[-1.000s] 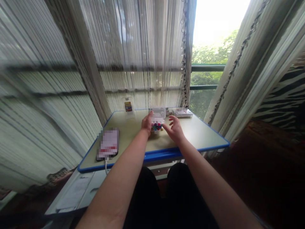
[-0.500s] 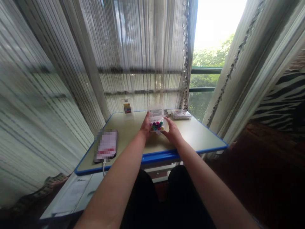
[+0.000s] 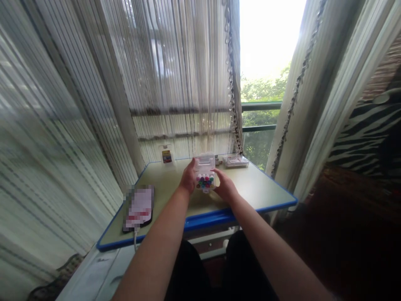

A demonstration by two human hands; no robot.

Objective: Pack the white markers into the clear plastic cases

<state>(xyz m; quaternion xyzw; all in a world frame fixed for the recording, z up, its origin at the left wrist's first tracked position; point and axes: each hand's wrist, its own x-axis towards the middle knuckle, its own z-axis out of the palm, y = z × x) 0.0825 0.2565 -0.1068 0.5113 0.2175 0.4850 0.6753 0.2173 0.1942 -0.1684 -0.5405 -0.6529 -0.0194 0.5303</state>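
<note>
A small clear plastic case (image 3: 205, 161) with its lid raised is held above the table between both hands. Inside its lower part, several colourful round ends (image 3: 205, 181), in green, purple, pink and blue among other colours, face me; what they belong to is hidden. My left hand (image 3: 188, 179) is closed around the case's left side, thumb up along the edge. My right hand (image 3: 226, 187) grips the right side, with thumb and fingers curved about its edge.
The case is over a blue-edged table (image 3: 169, 190). A phone (image 3: 140, 205) with a white cable (image 3: 135, 239) lies at left. At the back stand a clear package with a yellow label (image 3: 167, 156) and a flat transparent box (image 3: 235, 161). Curtains (image 3: 181, 83) hang behind.
My view has tilted up and turned slightly right, so the table appears lower. The case leans a little differently, showing more of its contents. Both hands keep their hold.
</note>
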